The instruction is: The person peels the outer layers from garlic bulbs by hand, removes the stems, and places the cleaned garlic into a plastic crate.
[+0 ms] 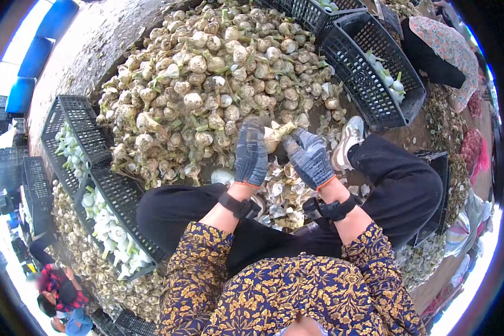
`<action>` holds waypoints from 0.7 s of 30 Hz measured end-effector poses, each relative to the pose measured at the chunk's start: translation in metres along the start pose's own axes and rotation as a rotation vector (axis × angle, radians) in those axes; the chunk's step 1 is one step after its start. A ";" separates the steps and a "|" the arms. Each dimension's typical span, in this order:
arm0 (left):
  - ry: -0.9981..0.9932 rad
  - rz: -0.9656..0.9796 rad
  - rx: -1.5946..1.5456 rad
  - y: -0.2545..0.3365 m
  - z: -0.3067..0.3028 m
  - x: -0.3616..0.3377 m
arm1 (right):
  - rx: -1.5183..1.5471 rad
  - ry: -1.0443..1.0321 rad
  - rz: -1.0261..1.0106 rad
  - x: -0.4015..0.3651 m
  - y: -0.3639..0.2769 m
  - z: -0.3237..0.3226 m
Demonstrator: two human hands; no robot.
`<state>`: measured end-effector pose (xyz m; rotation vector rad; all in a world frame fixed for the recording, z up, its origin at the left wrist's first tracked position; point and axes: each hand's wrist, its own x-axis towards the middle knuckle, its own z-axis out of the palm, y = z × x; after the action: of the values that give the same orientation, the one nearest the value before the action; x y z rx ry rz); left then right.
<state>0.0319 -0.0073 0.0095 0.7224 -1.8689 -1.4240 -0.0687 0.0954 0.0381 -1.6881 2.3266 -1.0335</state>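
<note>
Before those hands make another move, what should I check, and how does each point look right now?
1. Bulb held: ok, the left hand has the bulb.
2. Right hand near the bulb: ok, it is close beside it; its exact grip, cannot tell.
3. Gloves on both hands: ok.
4. Stem off the bulb: not ok, it is on and points to the right.
5. More bulbs nearby: ok, a large pile lies in front.
6. Room in the near left crate: cannot tell, white bulbs hide its depth.
</note>
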 end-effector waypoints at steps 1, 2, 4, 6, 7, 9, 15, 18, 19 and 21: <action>-0.001 -0.001 0.001 -0.002 0.002 0.001 | -0.040 0.096 -0.065 -0.001 0.000 0.003; 0.027 -0.261 -0.329 -0.003 0.005 0.001 | -0.038 0.095 -0.063 -0.001 0.000 0.005; -0.005 -0.894 -0.860 0.025 -0.003 0.008 | 0.094 0.124 0.069 -0.001 -0.001 0.007; 0.040 -1.012 -0.874 0.024 -0.001 0.012 | 0.150 0.102 0.117 0.002 -0.007 0.003; 0.085 -1.129 -0.886 0.024 0.000 0.013 | 0.205 0.080 0.164 0.003 -0.009 0.001; -0.117 -0.948 -0.812 0.022 0.002 0.006 | 0.087 -0.031 0.234 0.002 0.004 0.000; -0.132 -0.585 -0.618 -0.002 0.003 -0.001 | 0.275 0.011 0.431 0.011 0.006 -0.005; -0.233 -0.726 -0.637 -0.008 0.001 0.001 | 0.269 0.036 0.455 0.008 0.016 0.001; -0.227 -0.423 -0.338 -0.016 0.003 0.001 | 0.269 0.037 0.455 0.000 0.035 0.013; -0.289 -0.471 -0.142 0.025 -0.004 0.004 | 0.400 -0.159 0.298 -0.010 0.060 0.024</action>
<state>0.0315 -0.0065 0.0348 0.9715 -1.8572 -2.0295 -0.1030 0.1026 -0.0177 -1.1894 2.0199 -1.1563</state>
